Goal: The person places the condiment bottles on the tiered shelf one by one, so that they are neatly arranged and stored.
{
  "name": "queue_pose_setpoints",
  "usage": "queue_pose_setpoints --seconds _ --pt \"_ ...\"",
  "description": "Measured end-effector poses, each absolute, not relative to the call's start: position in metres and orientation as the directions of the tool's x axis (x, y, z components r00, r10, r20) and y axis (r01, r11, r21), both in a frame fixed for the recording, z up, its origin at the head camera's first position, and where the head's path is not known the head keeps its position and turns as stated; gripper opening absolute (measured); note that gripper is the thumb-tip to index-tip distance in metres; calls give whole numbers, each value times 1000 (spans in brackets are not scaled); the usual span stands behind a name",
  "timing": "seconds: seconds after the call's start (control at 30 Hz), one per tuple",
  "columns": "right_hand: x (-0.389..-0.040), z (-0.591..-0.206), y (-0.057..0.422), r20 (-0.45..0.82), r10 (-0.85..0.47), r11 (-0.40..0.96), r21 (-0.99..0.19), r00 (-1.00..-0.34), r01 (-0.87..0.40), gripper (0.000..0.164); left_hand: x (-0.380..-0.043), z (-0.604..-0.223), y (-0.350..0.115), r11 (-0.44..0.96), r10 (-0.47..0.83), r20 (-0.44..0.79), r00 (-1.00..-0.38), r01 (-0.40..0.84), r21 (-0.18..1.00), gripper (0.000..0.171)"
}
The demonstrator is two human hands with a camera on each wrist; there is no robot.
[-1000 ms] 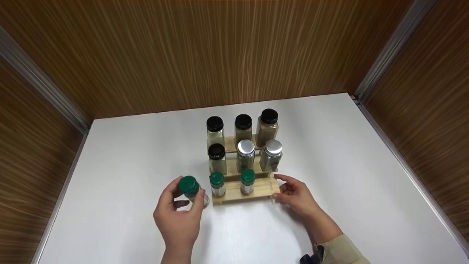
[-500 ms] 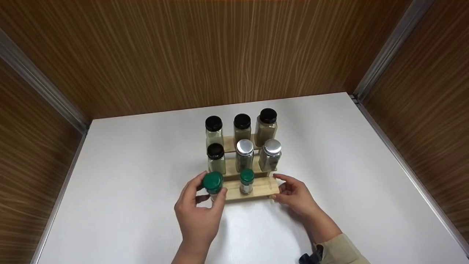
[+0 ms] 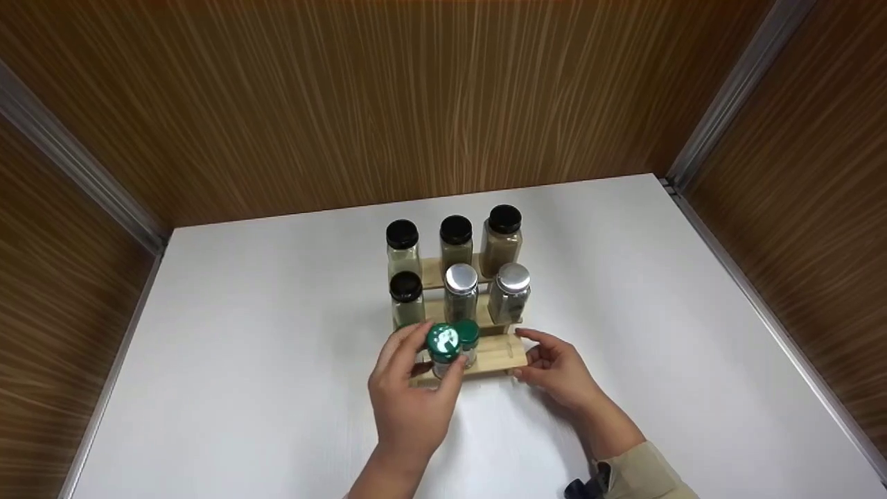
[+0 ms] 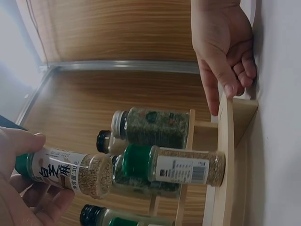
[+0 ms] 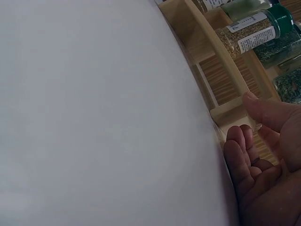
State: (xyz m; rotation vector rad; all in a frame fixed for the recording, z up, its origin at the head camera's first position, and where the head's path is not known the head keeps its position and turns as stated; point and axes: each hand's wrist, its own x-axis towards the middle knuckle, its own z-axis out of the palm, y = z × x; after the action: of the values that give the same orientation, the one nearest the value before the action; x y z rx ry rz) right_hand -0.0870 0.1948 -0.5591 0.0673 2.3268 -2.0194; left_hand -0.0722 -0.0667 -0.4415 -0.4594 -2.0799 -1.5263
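My left hand (image 3: 414,405) pinches a green-capped spice jar (image 4: 77,173) between thumb and fingers. Pale seeds and a white label show through its clear wall. In the left wrist view the jar's base is off the shelf. Close behind it, on the lowest tier of a wooden spice rack (image 3: 502,352), stands a similar green-capped jar (image 4: 176,165). Another green-capped jar at the tier's left is mostly hidden by my left hand in the head view. My right hand (image 3: 565,374) grips the right end of that tier, thumb at the front edge, index finger behind.
On the middle tier stand a black-capped jar (image 3: 407,298) and two silver-capped jars (image 3: 461,294). Three black-capped jars (image 3: 500,249) fill the top tier. The rack stands on a white table (image 3: 263,346) between wood-grain panels (image 3: 416,104).
My left hand has carried the green-capped jar rightward, from beside the rack, past the left jar, to in front of the other jar on the lowest tier. My right hand keeps its grip.
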Motion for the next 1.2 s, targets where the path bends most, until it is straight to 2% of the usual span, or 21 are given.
queue_pose_setpoints --seconds 0.17,0.37,0.6,0.9,1.2 --pt "-87 -559 194 -73 2 157 -985 -997 73 69 -71 -444 -57 288 4 566 -824 543 789 57" --pt "-87 -557 193 -80 21 176 -981 -997 82 69 -69 -447 -44 283 49 584 -811 572 770 63" --pt "-87 -558 192 -71 8 175 -982 -997 71 69 -64 -455 -31 267 136 545 -827 561 784 57" --pt "-86 -559 191 -61 22 193 -979 -998 64 67 -64 -470 -13 298 187 619 -762 645 704 58" --pt "-88 -561 187 -26 21 163 -986 -999 29 64 -69 -485 2 354 206 600 -773 631 691 56"
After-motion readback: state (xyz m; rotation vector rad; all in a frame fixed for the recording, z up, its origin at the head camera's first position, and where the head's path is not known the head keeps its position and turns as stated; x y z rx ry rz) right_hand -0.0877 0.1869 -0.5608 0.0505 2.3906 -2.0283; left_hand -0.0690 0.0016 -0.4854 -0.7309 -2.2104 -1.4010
